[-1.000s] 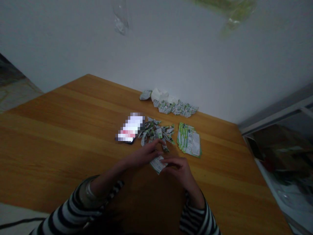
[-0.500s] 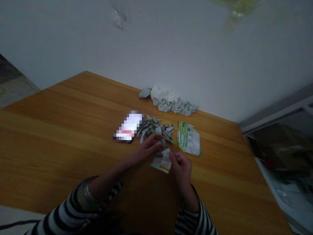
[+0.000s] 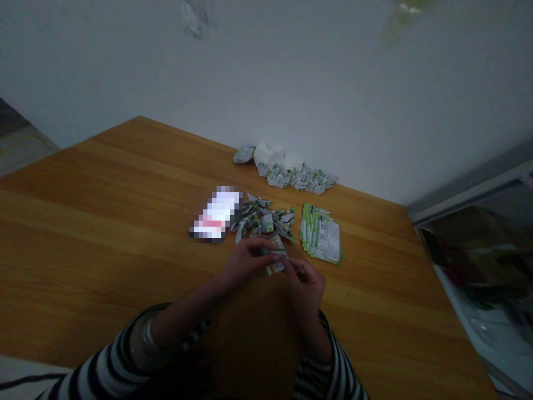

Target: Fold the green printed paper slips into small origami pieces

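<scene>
Since half a second ago, your two hands have come closer together and the slip of paper between them shows narrower, with your left thumb now lying across it.

At centre left of the frame, a phone lies lit on the wooden table. Right of it and lower, your left hand pinches the slip of paper between thumb and forefinger. That slip is just below the frame's centre, in front of a loose pile of folded pieces. Higher up, along the wall, sit a white tissue and, to its right, a row of folded paper.

Your right hand pinches the slip's right edge, thumb and finger pressed together. Right of centre, a fanned stack of leaflets lies flat.

Expect the slip to be very light and thin, easy to bend, probably a little slick if it is glossy, and quick to tear if you tug. You'd best hold it by opposite edges, with fingertips only.
</scene>
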Demonstrator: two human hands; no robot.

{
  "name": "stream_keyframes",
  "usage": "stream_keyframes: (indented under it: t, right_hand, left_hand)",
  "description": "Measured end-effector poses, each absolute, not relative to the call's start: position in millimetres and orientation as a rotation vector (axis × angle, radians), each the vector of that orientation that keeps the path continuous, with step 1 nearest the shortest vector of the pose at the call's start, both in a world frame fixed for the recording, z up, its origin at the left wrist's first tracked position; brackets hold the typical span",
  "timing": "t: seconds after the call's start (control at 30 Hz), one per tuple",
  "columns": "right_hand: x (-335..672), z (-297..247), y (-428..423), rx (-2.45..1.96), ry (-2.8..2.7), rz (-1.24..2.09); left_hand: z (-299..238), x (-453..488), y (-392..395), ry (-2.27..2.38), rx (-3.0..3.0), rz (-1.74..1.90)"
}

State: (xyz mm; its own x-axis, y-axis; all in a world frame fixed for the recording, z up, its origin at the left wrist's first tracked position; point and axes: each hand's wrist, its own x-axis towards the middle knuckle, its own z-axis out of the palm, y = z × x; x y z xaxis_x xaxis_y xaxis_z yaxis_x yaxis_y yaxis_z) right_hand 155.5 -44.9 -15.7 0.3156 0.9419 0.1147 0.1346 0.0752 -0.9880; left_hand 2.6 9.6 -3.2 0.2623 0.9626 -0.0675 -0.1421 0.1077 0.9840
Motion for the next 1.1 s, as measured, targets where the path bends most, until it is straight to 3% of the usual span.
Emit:
stream_keyframes:
  t: [0.4, 1.1]
  right_hand:
    - [148.2, -9.8, -42.3, -1.262, -0.835, 1.13]
    - [142.8, -15.5, -39.2, -1.232, -0.865, 1.156]
  left_hand:
    - [1.7, 4.9, 5.9, 1.109, 1.05, 1.047]
    - [-6.3, -0.4, 6.1, 1.181, 1.067, 0.989]
